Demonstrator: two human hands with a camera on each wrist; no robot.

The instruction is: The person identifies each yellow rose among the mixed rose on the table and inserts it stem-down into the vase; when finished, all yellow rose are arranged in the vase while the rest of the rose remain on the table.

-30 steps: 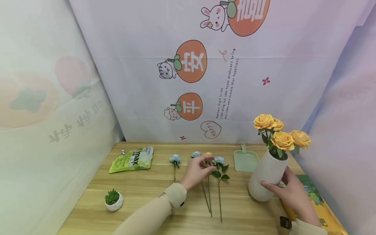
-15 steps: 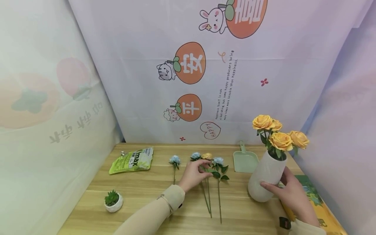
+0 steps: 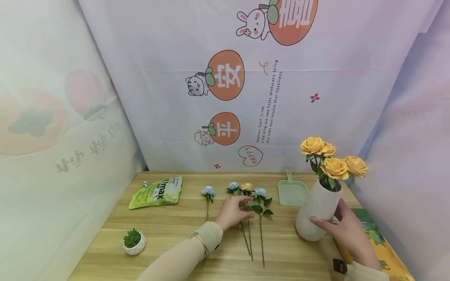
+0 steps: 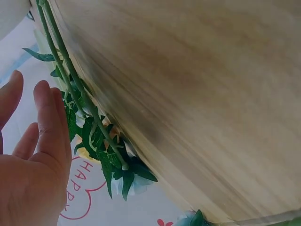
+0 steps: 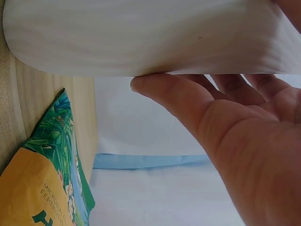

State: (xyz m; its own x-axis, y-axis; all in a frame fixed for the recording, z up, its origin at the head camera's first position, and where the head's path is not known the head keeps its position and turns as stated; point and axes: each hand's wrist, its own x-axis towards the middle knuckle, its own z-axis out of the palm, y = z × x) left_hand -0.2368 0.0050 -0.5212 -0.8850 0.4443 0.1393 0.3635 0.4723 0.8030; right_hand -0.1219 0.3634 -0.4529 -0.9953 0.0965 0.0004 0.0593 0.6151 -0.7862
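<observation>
My right hand (image 3: pixel 351 232) grips a white vase (image 3: pixel 318 212), which leans to the right with several yellow artificial roses (image 3: pixel 334 168) standing in it. In the right wrist view the thumb presses along the side of the vase (image 5: pixel 141 40). My left hand (image 3: pixel 233 211) hovers over the stems in the middle, thumb and fingers apart, gripping nothing. Beneath it lie a single yellow rose (image 3: pixel 247 187) and a blue rose (image 3: pixel 233 186). Another blue rose (image 3: pixel 260 192) lies just right of the fingers, and one more blue rose (image 3: pixel 208 191) lies left of them.
A green snack pouch (image 3: pixel 156 193) lies at the back left, and a small potted succulent (image 3: pixel 134 242) stands in front of it. Near the wall is a light green dustpan (image 3: pixel 293 192). A yellow and green fertilizer bag (image 3: pixel 377 242) lies under my right arm.
My left hand has drawn back a little toward me, and the yellow rose's bloom has come out from behind the fingers. The right hand keeps holding the vase in nearly the same place.
</observation>
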